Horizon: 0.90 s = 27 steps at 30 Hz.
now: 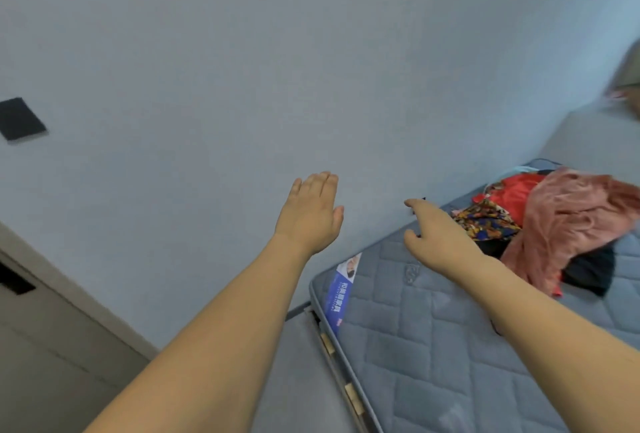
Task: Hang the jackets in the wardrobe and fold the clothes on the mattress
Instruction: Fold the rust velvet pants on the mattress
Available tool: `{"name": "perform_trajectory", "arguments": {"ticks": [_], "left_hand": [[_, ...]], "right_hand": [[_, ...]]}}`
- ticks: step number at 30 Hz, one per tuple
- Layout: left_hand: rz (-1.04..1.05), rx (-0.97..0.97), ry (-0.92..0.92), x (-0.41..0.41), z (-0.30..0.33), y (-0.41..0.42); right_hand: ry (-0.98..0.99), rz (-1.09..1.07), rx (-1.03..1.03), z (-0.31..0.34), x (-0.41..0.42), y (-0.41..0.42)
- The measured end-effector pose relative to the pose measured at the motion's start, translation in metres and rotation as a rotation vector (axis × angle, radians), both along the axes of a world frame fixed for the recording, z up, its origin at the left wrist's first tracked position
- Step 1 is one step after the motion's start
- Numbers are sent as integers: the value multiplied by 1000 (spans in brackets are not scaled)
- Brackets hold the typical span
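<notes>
Against the pale blue wall (242,51), both bare forearms are extended forward from the lower edge of the view. Left hand (310,212): fingers straight and held together, thumb slightly out, back of hand toward the camera, holding nothing and touching nothing. Right hand (438,237): raised above the near part of the mattress (433,346), fingers relaxed with forefinger and thumb spread apart; a small dark speck shows beside the fingertips, and it cannot be told whether it is something held or a mark behind the hand (the frame is blurred there).

Mattress: grey-blue, quilted, lying at the right of the view with its long edge against the wall; a blue and white label (341,289) sits on its near corner. The bed frame edge (341,377) shows beneath it, with tan fittings.

Clothes: one loose, unfolded heap toward the far end of the mattress, well apart from both hands. Uppermost is a pink garment (568,224); behind it a red garment (512,195); to its left a multicoloured patterned garment (485,221); beneath, a black garment (588,271).

Other items: a black wall plate (21,119) at far left, and a pale door (52,328) at lower left.
</notes>
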State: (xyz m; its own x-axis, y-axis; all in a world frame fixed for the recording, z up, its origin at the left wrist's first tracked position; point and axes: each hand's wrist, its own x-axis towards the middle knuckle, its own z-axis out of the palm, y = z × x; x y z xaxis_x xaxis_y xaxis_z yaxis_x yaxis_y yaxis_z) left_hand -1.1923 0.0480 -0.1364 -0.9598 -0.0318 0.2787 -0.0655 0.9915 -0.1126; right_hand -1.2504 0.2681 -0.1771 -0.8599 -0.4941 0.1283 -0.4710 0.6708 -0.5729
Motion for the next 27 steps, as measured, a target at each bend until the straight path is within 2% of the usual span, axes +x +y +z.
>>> {"name": "perform_trajectory", "arguments": {"ticks": [8, 13, 17, 21, 23, 25, 27], "left_hand": [[-225, 30, -174, -164, -114, 108], [-319, 52, -283, -268, -218, 156], [-388, 119, -433, -355, -349, 203], [-411, 415, -680, -402, -482, 251], [-383, 484, -795, -402, -549, 270], [-340, 365, -809, -384, -615, 284], [-343, 244, -664, -365, -659, 290]], "right_hand": [[-167, -306, 20, -131, -123, 123], [-198, -539, 99, -236, -198, 188], [-274, -683, 140, -363, -261, 228], [-365, -737, 205, -497, -302, 254], [-426, -711, 280, -560, -302, 265], [-310, -701, 317, -611, -290, 271], [-124, -730, 336, -642, -276, 270]]}}
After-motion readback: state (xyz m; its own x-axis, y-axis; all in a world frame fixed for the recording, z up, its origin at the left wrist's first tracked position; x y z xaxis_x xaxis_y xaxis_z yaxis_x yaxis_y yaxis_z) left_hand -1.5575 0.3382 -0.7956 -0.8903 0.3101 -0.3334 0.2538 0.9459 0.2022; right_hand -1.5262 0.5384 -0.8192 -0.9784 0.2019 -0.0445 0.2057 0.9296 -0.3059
